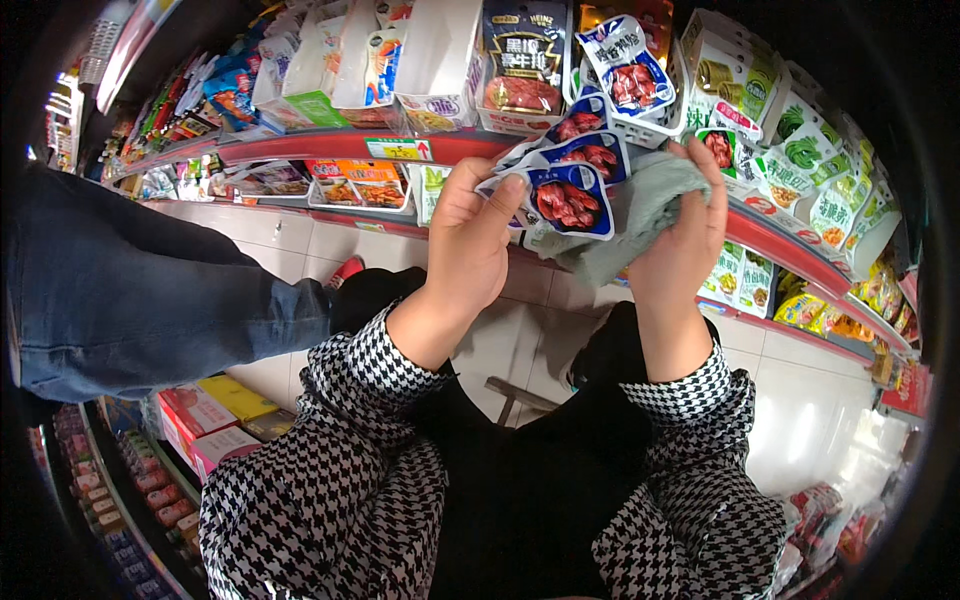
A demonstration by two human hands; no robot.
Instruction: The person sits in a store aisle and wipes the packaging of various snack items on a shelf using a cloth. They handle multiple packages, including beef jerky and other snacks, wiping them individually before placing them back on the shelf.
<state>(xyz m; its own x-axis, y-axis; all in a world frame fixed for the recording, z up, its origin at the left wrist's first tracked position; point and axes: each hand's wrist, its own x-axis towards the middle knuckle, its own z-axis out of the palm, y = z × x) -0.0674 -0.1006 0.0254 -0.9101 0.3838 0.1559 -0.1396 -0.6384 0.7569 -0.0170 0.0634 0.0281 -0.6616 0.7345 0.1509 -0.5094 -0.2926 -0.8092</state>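
Several blue-and-white snack pouches (571, 201), each with a picture of meat on its front, are fanned out in my left hand (474, 240), thumb on top. My right hand (679, 247) grips a grey-green cloth (637, 217) that hangs beside and partly behind the pouches. Just beyond my hands, a similar blue-and-white pouch (628, 67) lies over a white plastic basket (651, 129) on the shelf. A smaller pouch with a green border (718, 148) shows right behind my right fingers.
A red-edged store shelf (315, 148) curves across in front, bearing dark beef packets (523, 64), white display boxes (439, 67) and green vegetable snack packs (806, 161). A person's leg in dark jeans (165, 292) is at left. Cartons (199, 412) stand behind it.
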